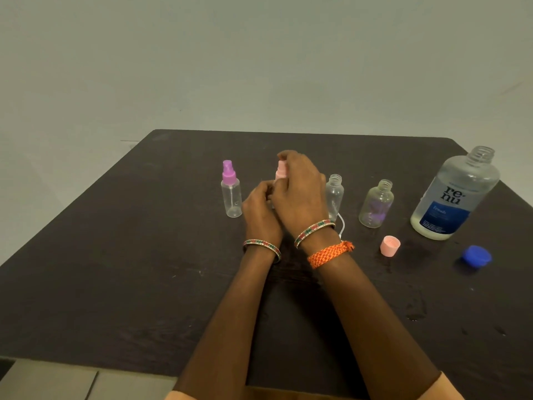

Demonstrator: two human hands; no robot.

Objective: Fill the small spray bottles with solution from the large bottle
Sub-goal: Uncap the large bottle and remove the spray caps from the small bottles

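Four small spray bottles stand on the dark table (115, 255), and both hands are busy with one of them. The left hand (261, 210) is curled round the body of the pink-topped bottle (280, 172), hiding nearly all of its clear body. The right hand (300, 194) comes over from above, its fingers and thumb closed on the pink spray head; only the upper part of that head shows past the fingers. Whether the head is fully seated on the bottle cannot be told.

Just to the left of the left hand stands the purple-topped bottle (231, 194), upright, its spray head on, apart from the hand. Just to the right of the right hand, partly behind its wrist, an uncapped clear bottle (334, 194) stands upright with its threaded neck bare; a thin white tube (342, 225) lies on the table at its foot. Further right is a second uncapped bottle (376, 206), upright, with a purple tint showing through it.

Near the right wrist, on its right side, a pink cap (390, 246) lies on the table. Well to the right of both hands stands the large bottle (455, 194), open-necked, with a blue label and liquid low inside. A blue cap (476, 255) lies near its base, on the side nearer the person. Wet spots (415, 310) mark the table to the right of the right forearm.
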